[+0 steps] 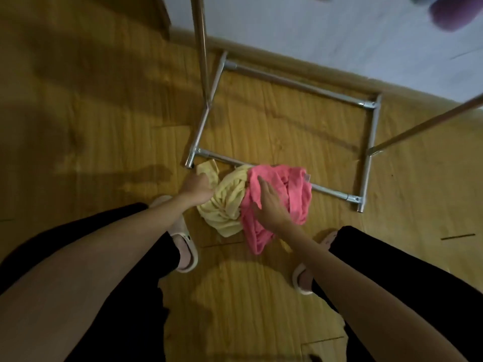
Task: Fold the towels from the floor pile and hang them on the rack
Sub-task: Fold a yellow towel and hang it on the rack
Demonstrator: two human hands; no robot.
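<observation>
Soft crumpled cloth towels; shiny metal rack (tubular); glossy wood floor

bare floor left of towel pile, rack base bar touching pile's far side

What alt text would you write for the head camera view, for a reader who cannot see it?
A person bends over a floor pile: the left hand grips a crumpled yellow towel, and the right hand rests with straight fingers on a pink towel. The pile lies against the base bar of a metal rack on a wooden floor.
</observation>
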